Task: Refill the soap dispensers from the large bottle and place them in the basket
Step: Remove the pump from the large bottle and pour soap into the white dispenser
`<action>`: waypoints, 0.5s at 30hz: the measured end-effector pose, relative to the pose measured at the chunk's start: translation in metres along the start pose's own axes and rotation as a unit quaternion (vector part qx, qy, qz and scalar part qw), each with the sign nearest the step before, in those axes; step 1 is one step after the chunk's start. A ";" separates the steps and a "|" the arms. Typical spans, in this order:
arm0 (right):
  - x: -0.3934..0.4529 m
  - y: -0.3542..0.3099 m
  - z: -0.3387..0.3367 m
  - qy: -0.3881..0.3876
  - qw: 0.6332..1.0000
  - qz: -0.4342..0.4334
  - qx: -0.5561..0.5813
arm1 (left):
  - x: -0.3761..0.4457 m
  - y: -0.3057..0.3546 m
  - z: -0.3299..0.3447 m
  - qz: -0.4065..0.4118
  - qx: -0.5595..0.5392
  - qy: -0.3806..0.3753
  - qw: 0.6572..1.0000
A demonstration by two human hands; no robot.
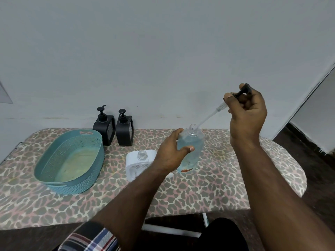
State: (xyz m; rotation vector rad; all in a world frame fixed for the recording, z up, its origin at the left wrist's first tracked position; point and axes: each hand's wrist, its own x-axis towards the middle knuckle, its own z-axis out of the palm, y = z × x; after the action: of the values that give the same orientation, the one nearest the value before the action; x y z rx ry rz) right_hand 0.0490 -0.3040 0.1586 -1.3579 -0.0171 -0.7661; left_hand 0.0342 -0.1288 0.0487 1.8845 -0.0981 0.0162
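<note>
— Where are your hands?
— Your left hand (pixel 171 153) wraps the clear large bottle (pixel 190 149), upright on the leopard-print board (pixel 208 189). Your right hand (pixel 246 113) pinches the black pump (pixel 242 92), its tube slanting to the bottle's open neck.

— And the dispensers?
— The white dispenser (pixel 135 165) stands uncapped beside the bottle; two black dispensers (pixel 113 129) wait behind the empty teal basket (pixel 70 162).

Open front edge, crowded middle and back

The near strip of the patterned board (pixel 181 200) lies bare, as does its right end. The teal basket (pixel 70 160) fills the left; two black dispensers (pixel 114 127) stand against the wall just behind it. The white dispenser (pixel 137 163) and the clear bottle (pixel 190 147) block the centre, a narrow gap between them taken by the left hand (pixel 170 154).
</note>
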 end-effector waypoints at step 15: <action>0.001 -0.002 0.010 0.012 1.000 0.004 0.027 | -0.003 0.003 -0.002 0.002 0.006 0.002 1.000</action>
State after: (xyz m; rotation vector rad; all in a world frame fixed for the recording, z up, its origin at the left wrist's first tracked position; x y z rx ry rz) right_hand 0.0530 -0.2960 0.1629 -1.2970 -0.0138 -0.7689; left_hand 0.0314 -0.1274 0.0523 1.8966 -0.0987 0.0225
